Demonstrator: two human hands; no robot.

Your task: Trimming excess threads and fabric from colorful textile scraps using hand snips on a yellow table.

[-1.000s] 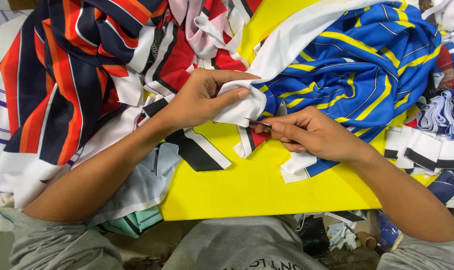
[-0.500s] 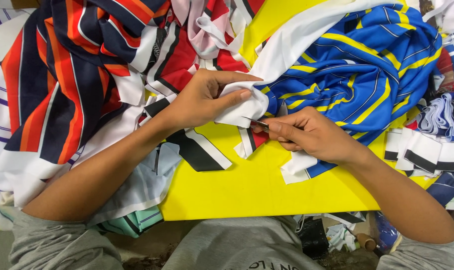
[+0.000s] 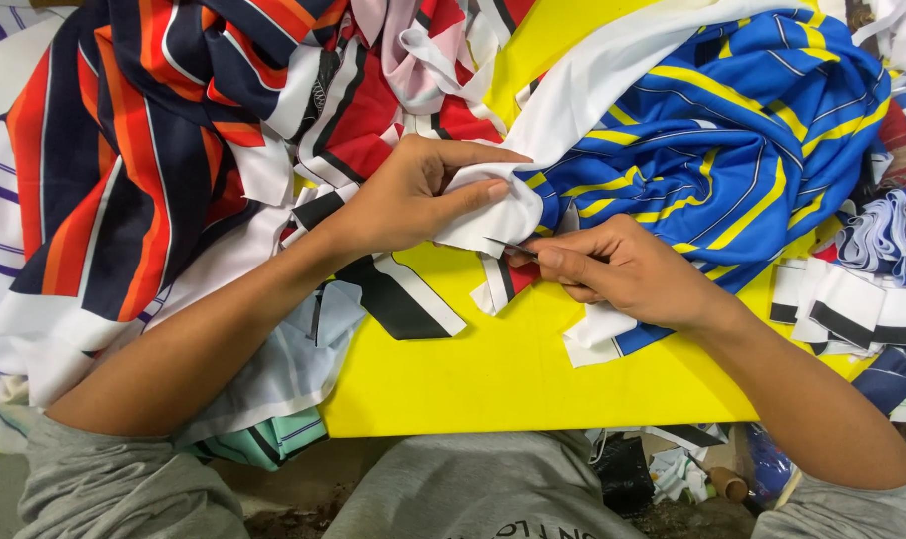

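Note:
My left hand (image 3: 413,195) grips a folded white edge (image 3: 493,218) of a blue garment with yellow stripes (image 3: 732,150), pinching it between thumb and fingers. My right hand (image 3: 618,271) is closed on a small thin metal tool (image 3: 508,245) whose tip touches the white fabric just below my left thumb. Both hands rest over a yellow table (image 3: 513,369). A black-and-white cloth strip (image 3: 403,299) lies under my left wrist.
A heap of navy, orange and white striped garments (image 3: 124,150) fills the left. Red and white pieces (image 3: 383,90) lie at the top middle. Stacked black-and-white trims (image 3: 852,309) sit at the right. A pale green cloth (image 3: 263,439) hangs off the near edge.
Both hands stay at nearly the same spot; my right hand has shifted slightly along the white edge with the tool.

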